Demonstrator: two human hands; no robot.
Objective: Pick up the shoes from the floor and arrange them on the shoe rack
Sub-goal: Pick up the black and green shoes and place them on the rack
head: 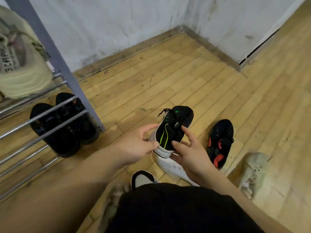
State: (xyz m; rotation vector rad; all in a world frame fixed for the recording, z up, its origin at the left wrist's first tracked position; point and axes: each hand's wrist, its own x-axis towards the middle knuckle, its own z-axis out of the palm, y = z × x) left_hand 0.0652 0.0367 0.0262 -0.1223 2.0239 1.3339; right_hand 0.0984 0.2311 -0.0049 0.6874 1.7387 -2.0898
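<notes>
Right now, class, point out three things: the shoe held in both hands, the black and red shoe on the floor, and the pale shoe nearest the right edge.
Held shoe [170, 130]: head view, black upper.
Black and red shoe [220, 142]: head view, upper.
Pale shoe [252, 172]: head view, laced top.

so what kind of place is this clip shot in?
Probably a home entryway or a room corner used for shoe storage: a metal-bar shoe rack stands against scuffed white walls, and loose shoes lie on the worn wooden floor, including a black-and-red sneaker.
</notes>
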